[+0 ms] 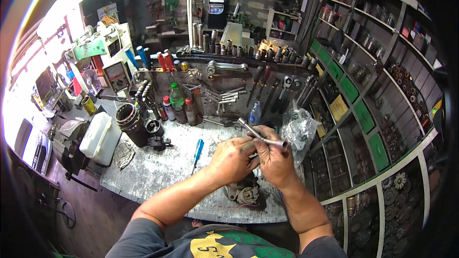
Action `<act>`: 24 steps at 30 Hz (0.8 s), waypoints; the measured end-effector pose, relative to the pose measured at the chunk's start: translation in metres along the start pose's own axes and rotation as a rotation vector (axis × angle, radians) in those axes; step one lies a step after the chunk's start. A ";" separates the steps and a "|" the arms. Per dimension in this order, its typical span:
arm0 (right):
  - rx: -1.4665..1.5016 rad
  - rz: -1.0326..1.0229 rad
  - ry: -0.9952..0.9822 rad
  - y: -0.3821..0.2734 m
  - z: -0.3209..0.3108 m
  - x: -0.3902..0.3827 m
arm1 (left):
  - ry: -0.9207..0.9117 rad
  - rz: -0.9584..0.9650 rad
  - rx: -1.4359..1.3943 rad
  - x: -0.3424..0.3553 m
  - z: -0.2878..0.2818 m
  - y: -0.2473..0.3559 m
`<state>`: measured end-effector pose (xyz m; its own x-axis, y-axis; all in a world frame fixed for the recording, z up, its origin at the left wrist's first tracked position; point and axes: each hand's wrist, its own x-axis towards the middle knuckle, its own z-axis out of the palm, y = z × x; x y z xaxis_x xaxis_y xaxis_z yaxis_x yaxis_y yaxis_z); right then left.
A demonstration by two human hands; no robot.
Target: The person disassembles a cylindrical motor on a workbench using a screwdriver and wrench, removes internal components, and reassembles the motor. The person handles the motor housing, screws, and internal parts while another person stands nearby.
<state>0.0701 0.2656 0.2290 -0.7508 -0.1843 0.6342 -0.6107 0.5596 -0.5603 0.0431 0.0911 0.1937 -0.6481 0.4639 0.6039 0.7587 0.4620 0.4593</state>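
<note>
A chrome double-ended socket wrench [249, 129] is gripped in my right hand [274, 165], angled from upper left to lower right above the bench. My left hand [229, 160] is closed right beside it, fingertips meeting the right hand's; what they grip is hidden. Below both hands lies a dirty cast metal part [246, 194] with a thin red wire, partly covered by my hands. To the left, a blue-handled screwdriver [198, 150] rests on the scuffed metal bench top [143, 181].
Left are a vise [69, 143], white plastic container [100, 138] and black cylinders [131, 126]. Bottles [178, 102] stand before a tool board [224, 79] holding sockets and wrenches. A bagged part [301, 131] sits right, beside shelving [366, 110] with green drawers.
</note>
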 end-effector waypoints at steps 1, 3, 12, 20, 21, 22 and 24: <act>-0.001 0.143 -0.015 -0.011 -0.005 0.009 | -0.088 -0.082 0.006 -0.007 -0.002 0.000; -0.088 0.077 -0.070 -0.018 -0.025 0.019 | -0.017 -0.108 0.049 -0.022 -0.004 -0.003; -0.615 -0.124 -0.599 -0.010 -0.036 0.034 | -0.068 -0.303 -0.150 -0.049 0.017 -0.017; -0.739 -0.133 -0.745 -0.025 -0.024 0.054 | -0.071 -0.315 -0.218 -0.049 0.013 -0.017; -0.770 -0.067 -0.775 -0.024 -0.021 0.055 | -0.057 -0.271 -0.171 -0.048 0.011 -0.016; -0.836 -0.078 -0.805 -0.024 -0.018 0.054 | -0.049 -0.284 -0.176 -0.046 0.010 -0.014; -0.930 -0.203 -0.801 -0.023 -0.012 0.055 | -0.139 -0.399 -0.166 -0.043 0.004 -0.013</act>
<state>0.0465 0.2521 0.2830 -0.8052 -0.5926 -0.0209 -0.5693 0.7627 0.3070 0.0607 0.0683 0.1596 -0.8859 0.3767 0.2707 0.4410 0.5031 0.7432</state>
